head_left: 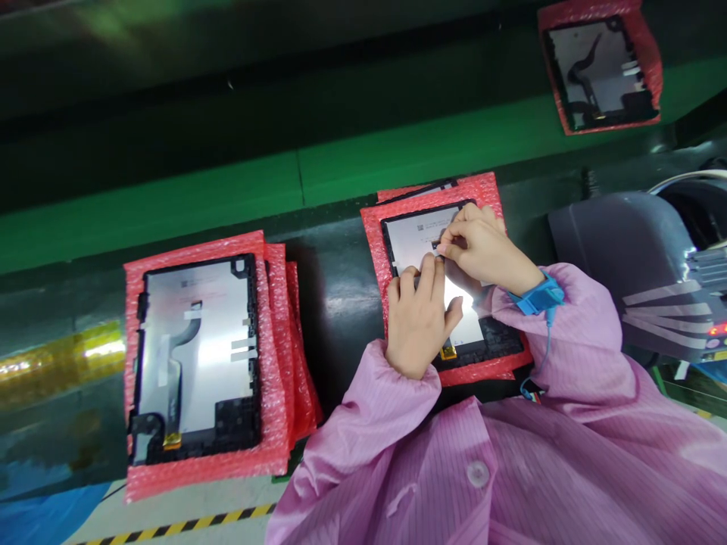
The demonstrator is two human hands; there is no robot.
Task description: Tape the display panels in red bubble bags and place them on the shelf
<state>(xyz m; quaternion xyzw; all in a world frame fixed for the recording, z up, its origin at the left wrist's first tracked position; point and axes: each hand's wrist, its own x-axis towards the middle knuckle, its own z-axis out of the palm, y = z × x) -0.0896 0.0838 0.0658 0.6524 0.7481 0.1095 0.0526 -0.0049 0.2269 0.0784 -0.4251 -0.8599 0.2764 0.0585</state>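
Note:
In front of me a tablet screen panel [412,236] with a silvery back and black frame lies on a pink bubble-wrap bag [485,187]. My left hand [419,314] rests on the panel, palm down, its fingers stretched out and the thumb spread away. Just above those fingertips my right hand [480,246] pinches at the panel's dark flex cable connector [436,246]. Whatever lies between the right thumb and forefinger is mostly hidden. A blue wrist strap [539,295] with a cord circles my right wrist.
To the left, another screen panel [213,303] tops a stack of pink bubble-wrap bags [278,341]. A further panel [596,68] lies on pink wrap at the upper right. A grey machine with tape strips [630,257] stands at the right. The dark bench [335,303] runs across.

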